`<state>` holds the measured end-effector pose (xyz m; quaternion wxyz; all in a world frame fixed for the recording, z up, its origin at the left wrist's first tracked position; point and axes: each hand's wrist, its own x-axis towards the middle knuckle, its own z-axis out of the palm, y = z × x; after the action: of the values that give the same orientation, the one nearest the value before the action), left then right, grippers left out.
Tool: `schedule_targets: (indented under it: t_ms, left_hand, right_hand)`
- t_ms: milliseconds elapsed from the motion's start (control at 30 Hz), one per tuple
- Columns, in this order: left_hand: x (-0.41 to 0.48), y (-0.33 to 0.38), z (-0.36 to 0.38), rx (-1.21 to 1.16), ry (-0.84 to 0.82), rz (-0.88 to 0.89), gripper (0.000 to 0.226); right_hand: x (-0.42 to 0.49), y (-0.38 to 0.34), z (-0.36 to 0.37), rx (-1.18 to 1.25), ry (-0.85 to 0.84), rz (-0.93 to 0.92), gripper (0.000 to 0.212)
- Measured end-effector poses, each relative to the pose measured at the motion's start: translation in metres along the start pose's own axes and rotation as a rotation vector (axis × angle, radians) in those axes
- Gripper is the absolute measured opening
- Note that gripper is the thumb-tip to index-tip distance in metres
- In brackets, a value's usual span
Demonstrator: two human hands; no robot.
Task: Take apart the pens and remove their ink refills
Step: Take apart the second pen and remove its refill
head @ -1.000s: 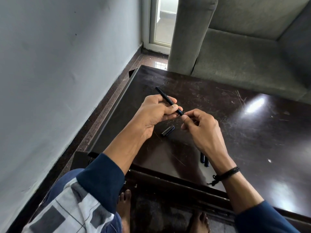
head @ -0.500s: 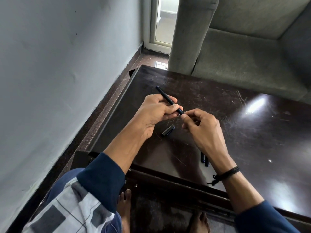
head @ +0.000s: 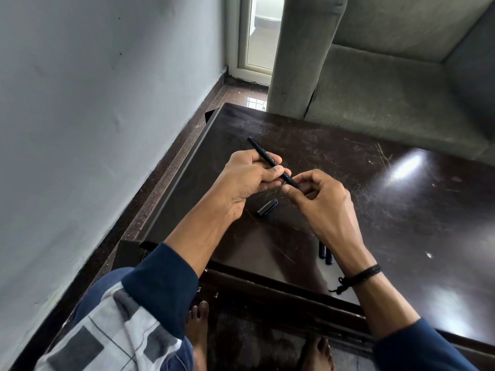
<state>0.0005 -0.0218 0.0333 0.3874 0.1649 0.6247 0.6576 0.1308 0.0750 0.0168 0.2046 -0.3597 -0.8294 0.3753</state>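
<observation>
- Holding the pen (head: 263, 153) up off the surface (head: 401, 215) with your left hand (head: 249, 180): fingers (head: 277, 171) curled round the lower part of the barrel, thumb pressed on top, so that's a solid grip
- pen's on a slant, back end poking up and away past your knuckles, front end aimed down at your right hand (head: 324, 202)
- right-hand fingers (head: 289, 189) are pinched on the front tip of the pen, thumb and index closed on it. Which bit they've actually got is too small to make out, tbh
- both hands sit just beside each other at the pen, above the surface
- loose black cap (head: 267, 207) lies flat on the surface right under your hands, between the two wrists
- two more dark pens (head: 322, 251) lie side by side near the front edge, mostly hidden behind your right wrist, only the near ends showing
- black cord wristband (head: 359, 277) on your right wrist, navy sleeves on both arms
- surface itself is dark, glossy and scratched, with a bright glare patch off to the right
- grey sofa (head: 401, 89) sits right behind the far edge, pale wall (head: 93, 129) runs down your left, white-framed glass door (head: 261, 30) in the far corner
- your bare feet (head: 198, 328) show below the front edge
</observation>
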Motion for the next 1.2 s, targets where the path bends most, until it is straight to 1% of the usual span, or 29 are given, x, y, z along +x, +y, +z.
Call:
schedule_targets:
  t_ms: [133, 267, 400, 500, 600, 667, 767, 800, 933, 1033, 1067, 1167, 1200]
  left_hand:
    - [0.0001, -0.0008, 0.0014, 0.003, -0.005, -0.001, 0.018]
    - [0.0001, -0.0012, 0.0018, -0.002, -0.012, -0.001, 0.017]
    - [0.0007, -0.001, 0.0005, -0.012, -0.006, 0.001, 0.017]
    - [0.0004, -0.0011, 0.0014, -0.006, -0.008, 0.001, 0.017]
    - [0.0004, -0.0022, 0.0016, -0.001, -0.012, -0.001, 0.017]
    - [0.001, -0.0024, 0.0012, -0.001, -0.011, -0.002, 0.018]
    - [0.0007, -0.0014, 0.0005, -0.004, -0.009, 0.004, 0.019]
    - [0.0007, -0.0015, 0.0007, -0.006, -0.01, 0.005, 0.018]
    - [0.001, -0.0033, 0.001, 0.005, -0.024, 0.001, 0.018]
    - [0.0022, -0.0039, 0.0, 0.005, -0.028, 0.0, 0.018]
    - [0.0024, -0.0037, -0.0003, 0.001, -0.027, 0.0, 0.018]
    - [0.0031, -0.0036, -0.0009, -0.013, -0.024, 0.0, 0.017]
    - [0.0031, -0.0039, -0.0007, -0.013, -0.027, 0.0, 0.017]
  right_hand:
    - [0.0002, 0.0009, 0.0001, -0.015, 0.001, -0.002, 0.008]
    - [0.001, 0.0012, 0.0004, -0.029, -0.021, 0.005, 0.017]
    - [0.0008, 0.0009, 0.0008, 0.016, -0.01, -0.005, 0.01]
    - [-0.0001, 0.0016, 0.0011, -0.01, -0.006, -0.01, 0.008]
    - [0.0008, 0.0025, 0.0003, -0.033, -0.032, -0.002, 0.015]
    - [0.0014, 0.0023, 0.0, -0.007, -0.05, 0.013, 0.018]
    - [0.0013, 0.002, 0.0006, 0.042, -0.032, 0.004, 0.009]
    - [0.0007, 0.002, 0.0008, 0.044, -0.021, -0.001, 0.009]
    - [0.0006, 0.0035, 0.0008, -0.007, -0.024, 0.008, 0.014]
    - [0.0019, 0.004, -0.0002, 0.008, -0.057, 0.019, 0.02]
    - [0.0022, 0.0035, -0.0001, 0.028, -0.064, 0.02, 0.019]
    - [0.002, 0.0025, 0.0004, 0.063, -0.056, 0.001, 0.007]
    - [0.0019, 0.0032, 0.0009, 0.055, -0.047, -0.008, 0.007]
